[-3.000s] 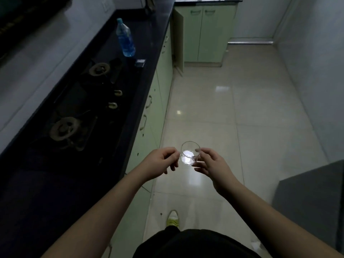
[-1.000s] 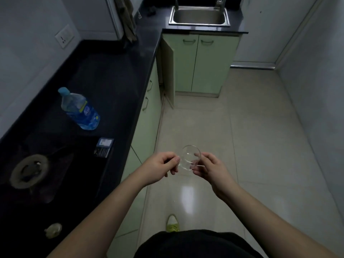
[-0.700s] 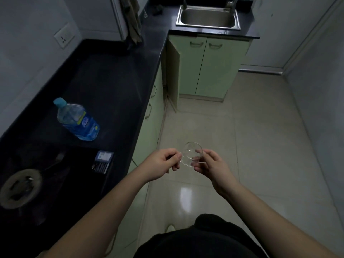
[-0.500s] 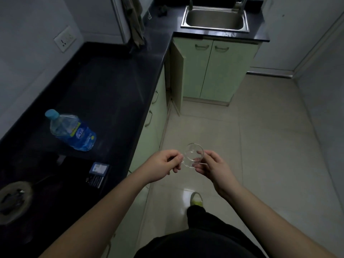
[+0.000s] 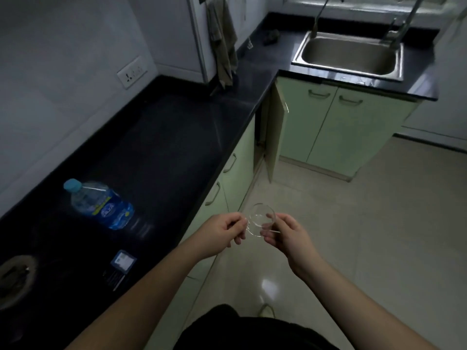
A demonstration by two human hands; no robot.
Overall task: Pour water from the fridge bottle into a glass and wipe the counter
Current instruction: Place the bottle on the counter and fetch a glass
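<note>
A small clear glass [image 5: 260, 218] is held above the floor, just off the counter's front edge. My left hand [image 5: 221, 231] pinches its left side, and my right hand [image 5: 286, 233] grips its right side with curled fingers. The glass looks empty. A blue-capped plastic water bottle [image 5: 101, 204] stands on the black counter [image 5: 164, 147], to the left of my hands and apart from them. A grey-brown cloth [image 5: 222, 41] hangs on the wall at the counter's far end.
A small dark box [image 5: 122, 260] lies near the counter's edge, with a stove burner [image 5: 14, 276] at the far left. A steel sink [image 5: 348, 55] sits at the back right. One green cabinet door [image 5: 275, 137] stands ajar over the tiled floor.
I have walked forward along the counter with the glass in both hands. The bottle and sink now sit closer, and the stove has slid toward the left edge.
</note>
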